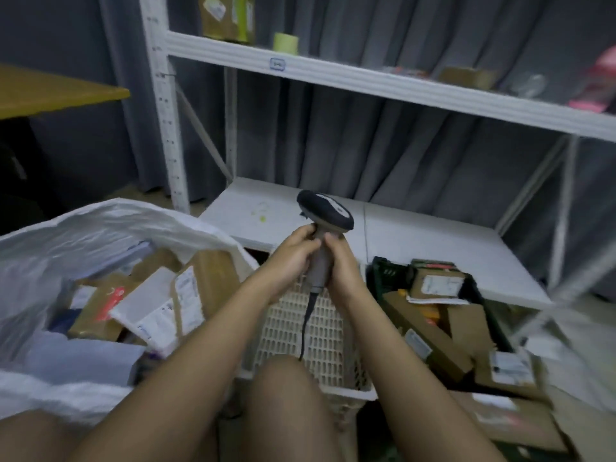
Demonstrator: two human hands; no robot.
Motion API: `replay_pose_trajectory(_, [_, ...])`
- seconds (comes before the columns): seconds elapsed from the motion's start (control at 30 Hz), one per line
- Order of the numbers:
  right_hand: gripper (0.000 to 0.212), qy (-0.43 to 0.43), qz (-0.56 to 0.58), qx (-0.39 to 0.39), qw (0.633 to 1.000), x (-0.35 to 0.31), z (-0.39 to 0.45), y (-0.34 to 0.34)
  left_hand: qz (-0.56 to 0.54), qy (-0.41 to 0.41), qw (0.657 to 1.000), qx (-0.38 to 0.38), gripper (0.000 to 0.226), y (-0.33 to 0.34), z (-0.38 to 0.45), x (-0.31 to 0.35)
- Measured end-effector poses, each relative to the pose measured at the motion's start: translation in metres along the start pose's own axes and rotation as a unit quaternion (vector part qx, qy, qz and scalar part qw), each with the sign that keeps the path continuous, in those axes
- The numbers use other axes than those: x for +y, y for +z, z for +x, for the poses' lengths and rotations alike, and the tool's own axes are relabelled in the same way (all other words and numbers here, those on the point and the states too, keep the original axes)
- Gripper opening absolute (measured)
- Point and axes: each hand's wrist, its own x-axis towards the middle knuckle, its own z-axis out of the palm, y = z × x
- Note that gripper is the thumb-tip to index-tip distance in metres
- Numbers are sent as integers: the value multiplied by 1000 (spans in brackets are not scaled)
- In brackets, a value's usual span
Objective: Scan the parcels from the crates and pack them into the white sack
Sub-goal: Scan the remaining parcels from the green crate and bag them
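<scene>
**A:** What do you see on the left?

**B:** I see the white sack (pixel 83 228) down low on the left. Its mouth is wide open. It has many parcels (pixel 156 295) in it, brown boxes and pale bags with labels. Up above it is the edge of a yellow-brown bench (pixel 60 91).

**A:** And in the middle?

**B:** I see both hands up together over a cream crate (pixel 320 331) with lots of little holes. I can see the crate's floor through the arms. The left hand (pixel 293 258) has its grip wrapped on the handle of the scanner (pixel 325 215). The right hand (pixel 343 265) has its grip wrapped on the same handle from the other side. The scanner stands upright, with its dark head at the top. Its black cord (pixel 308 315) hangs down over the cream crate. A bare knee (pixel 283 395) is just below.

**A:** What is on the right?

**B:** A dark green crate (pixel 383 271) sits just beside the cream one. It holds more parcels (pixel 436 285), brown boxes with white labels. More brown boxes lie near it, low on the right, but they are blurry.

**A:** And behind?

**B:** A white rack (pixel 366 81) stands in front of a grey curtain (pixel 383 155). Its low shelf is right behind the crates. The top shelf has a brown box (pixel 226 18) and a roll of tape (pixel 285 43).
</scene>
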Motion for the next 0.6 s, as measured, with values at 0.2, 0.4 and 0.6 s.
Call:
replay_pose_trajectory(0.2, [32, 13, -1, 140, 990, 2, -50, -142, 99, -75, 984, -129, 30, 105, 6, -19])
replay_pose_trajectory(0.4, [22, 34, -26, 306, 951, 25, -135, -277, 244, -110, 939, -215, 26, 183, 12, -76])
replay_pose_trajectory(0.6, [35, 94, -55, 472, 875, 65, -196, -369, 266, -168, 913, -262, 30, 247, 5, -138])
